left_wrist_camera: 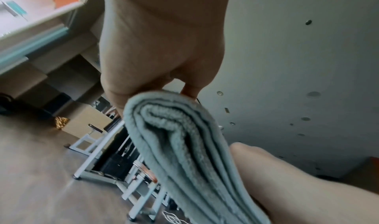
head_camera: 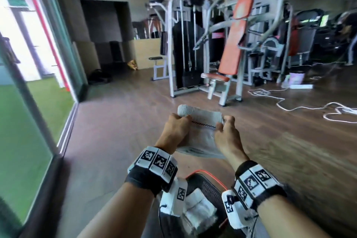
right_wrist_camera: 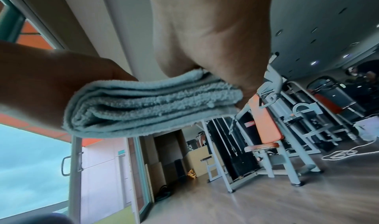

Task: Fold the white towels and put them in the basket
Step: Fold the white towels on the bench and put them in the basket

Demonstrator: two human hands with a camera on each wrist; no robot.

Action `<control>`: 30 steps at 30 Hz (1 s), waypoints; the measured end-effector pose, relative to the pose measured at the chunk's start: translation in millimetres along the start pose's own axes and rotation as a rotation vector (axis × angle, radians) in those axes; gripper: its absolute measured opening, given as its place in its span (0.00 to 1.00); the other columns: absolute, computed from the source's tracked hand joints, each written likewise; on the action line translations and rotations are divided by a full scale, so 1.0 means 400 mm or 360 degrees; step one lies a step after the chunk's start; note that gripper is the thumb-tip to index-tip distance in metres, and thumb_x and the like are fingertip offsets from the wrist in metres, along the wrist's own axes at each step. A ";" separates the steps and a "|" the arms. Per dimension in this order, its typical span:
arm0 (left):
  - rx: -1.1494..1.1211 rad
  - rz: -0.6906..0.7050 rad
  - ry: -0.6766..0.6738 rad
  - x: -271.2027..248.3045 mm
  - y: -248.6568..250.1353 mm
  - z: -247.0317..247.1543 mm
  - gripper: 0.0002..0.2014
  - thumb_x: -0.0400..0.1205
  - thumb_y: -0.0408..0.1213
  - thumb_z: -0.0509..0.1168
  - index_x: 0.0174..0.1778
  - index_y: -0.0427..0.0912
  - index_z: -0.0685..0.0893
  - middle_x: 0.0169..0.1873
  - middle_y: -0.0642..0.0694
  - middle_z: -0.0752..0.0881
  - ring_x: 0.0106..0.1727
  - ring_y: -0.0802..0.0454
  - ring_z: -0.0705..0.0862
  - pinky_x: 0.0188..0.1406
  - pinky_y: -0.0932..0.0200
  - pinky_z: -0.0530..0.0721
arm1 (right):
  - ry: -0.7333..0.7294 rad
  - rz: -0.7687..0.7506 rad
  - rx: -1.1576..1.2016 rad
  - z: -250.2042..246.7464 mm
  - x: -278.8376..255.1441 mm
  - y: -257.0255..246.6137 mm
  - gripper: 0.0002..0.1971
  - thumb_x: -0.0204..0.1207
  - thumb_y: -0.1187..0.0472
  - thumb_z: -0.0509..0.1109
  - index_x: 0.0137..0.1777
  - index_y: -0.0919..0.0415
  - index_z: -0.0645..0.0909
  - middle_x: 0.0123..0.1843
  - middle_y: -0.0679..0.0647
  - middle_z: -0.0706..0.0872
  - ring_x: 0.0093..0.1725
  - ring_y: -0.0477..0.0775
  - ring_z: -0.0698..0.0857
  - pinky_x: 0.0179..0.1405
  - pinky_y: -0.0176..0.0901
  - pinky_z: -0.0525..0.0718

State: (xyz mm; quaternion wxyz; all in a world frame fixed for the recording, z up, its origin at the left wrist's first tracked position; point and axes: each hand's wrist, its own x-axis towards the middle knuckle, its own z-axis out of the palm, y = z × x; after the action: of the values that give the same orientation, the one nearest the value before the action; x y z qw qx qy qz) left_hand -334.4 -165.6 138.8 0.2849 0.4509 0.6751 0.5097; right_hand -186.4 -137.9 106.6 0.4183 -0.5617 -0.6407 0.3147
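A folded white towel with a stitched stripe is held in the air in front of me, over the wooden floor. My left hand grips its left side with curled fingers and my right hand grips its right side. The left wrist view shows the towel's layered folded end under my left hand. In the right wrist view the towel's stacked layers sit pinched below my right hand. Below my wrists stands a dark basket with an orange rim, and another folded white towel lies inside it.
A gym machine with orange pads stands ahead on the wooden floor. White cable lies coiled on the floor to the right. A glass wall runs along the left side.
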 end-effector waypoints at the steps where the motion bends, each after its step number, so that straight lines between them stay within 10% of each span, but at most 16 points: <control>1: 0.0065 -0.0023 0.0014 0.004 -0.008 -0.021 0.13 0.79 0.43 0.63 0.48 0.34 0.83 0.41 0.42 0.87 0.39 0.49 0.84 0.35 0.60 0.80 | -0.0045 -0.0005 0.0014 0.020 0.002 -0.005 0.15 0.86 0.60 0.55 0.71 0.56 0.64 0.54 0.54 0.78 0.49 0.59 0.78 0.49 0.45 0.74; 8: 0.0238 -0.0275 0.0141 0.030 -0.192 -0.105 0.10 0.73 0.40 0.69 0.46 0.42 0.78 0.40 0.44 0.82 0.44 0.47 0.80 0.42 0.56 0.79 | -0.0407 0.0056 -0.0082 0.184 0.008 0.012 0.14 0.79 0.65 0.54 0.64 0.56 0.61 0.67 0.66 0.79 0.63 0.70 0.80 0.62 0.56 0.79; 12: 0.0282 -0.0608 0.0083 0.001 -0.386 -0.109 0.18 0.69 0.47 0.73 0.46 0.40 0.78 0.38 0.44 0.81 0.38 0.50 0.80 0.30 0.62 0.77 | -0.0597 0.0037 -0.0398 0.314 -0.009 0.107 0.25 0.77 0.66 0.61 0.73 0.64 0.60 0.69 0.73 0.73 0.67 0.75 0.76 0.64 0.59 0.77; 16: 0.0224 -0.0899 -0.0007 -0.036 -0.597 -0.065 0.35 0.74 0.41 0.73 0.73 0.35 0.64 0.55 0.35 0.83 0.47 0.40 0.86 0.35 0.49 0.89 | -0.0781 0.0059 -0.0726 0.423 -0.028 0.254 0.24 0.74 0.68 0.66 0.68 0.63 0.62 0.65 0.70 0.77 0.64 0.73 0.78 0.57 0.56 0.77; 22: 0.0137 -0.1197 -0.0380 -0.060 -0.820 0.033 0.06 0.80 0.34 0.66 0.45 0.45 0.74 0.27 0.46 0.76 0.25 0.53 0.75 0.24 0.60 0.78 | -0.1074 0.0279 -0.1001 0.530 -0.043 0.479 0.16 0.75 0.70 0.61 0.62 0.58 0.69 0.64 0.65 0.81 0.66 0.67 0.79 0.59 0.54 0.77; 25: 0.0211 -0.1184 -0.0442 -0.048 -0.893 0.079 0.05 0.77 0.33 0.63 0.35 0.45 0.76 0.23 0.49 0.75 0.24 0.53 0.74 0.24 0.62 0.75 | -0.1189 0.0378 -0.1078 0.576 -0.040 0.574 0.10 0.75 0.69 0.60 0.51 0.54 0.71 0.65 0.63 0.82 0.70 0.66 0.77 0.69 0.56 0.76; 30: 0.0246 -0.1240 -0.0406 -0.006 -1.006 0.119 0.14 0.70 0.36 0.62 0.19 0.43 0.69 0.16 0.52 0.71 0.20 0.53 0.69 0.27 0.61 0.72 | -0.1353 0.0482 -0.1038 0.642 -0.020 0.659 0.16 0.77 0.68 0.64 0.63 0.58 0.79 0.70 0.60 0.78 0.71 0.61 0.76 0.71 0.47 0.73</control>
State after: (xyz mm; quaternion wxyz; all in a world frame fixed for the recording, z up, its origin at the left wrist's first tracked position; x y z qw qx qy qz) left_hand -421.3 -177.1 -256.9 0.5032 0.2412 0.7907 0.2516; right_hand -294.4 -83.5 -241.3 -0.1224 -0.5714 -0.7294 0.3557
